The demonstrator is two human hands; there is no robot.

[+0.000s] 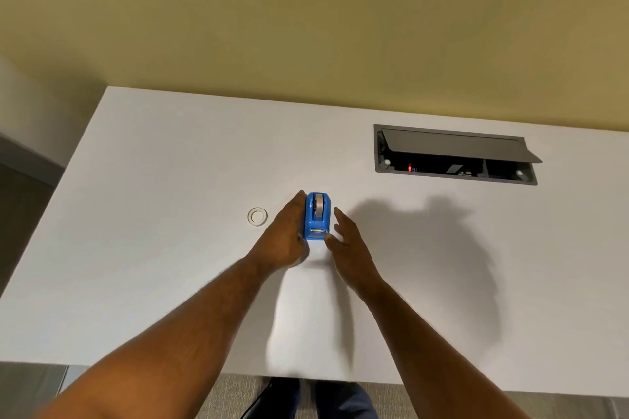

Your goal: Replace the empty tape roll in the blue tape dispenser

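Note:
The blue tape dispenser (317, 218) stands upright on the white table (170, 282), its cutter end toward me and a roll seated in its top slot. My left hand (284, 235) lies flat against the dispenser's left side, fingers stretched along it. My right hand (350, 236) sits just right of the dispenser with fingers spread; its thumb touches the near right corner. A small clear tape ring (257, 216) lies flat on the table to the left of my left hand.
A grey cable box (454, 155) with its lid propped up is set into the table at the back right. The table's far edge meets a yellow wall (306, 27). The near edge runs just above my legs.

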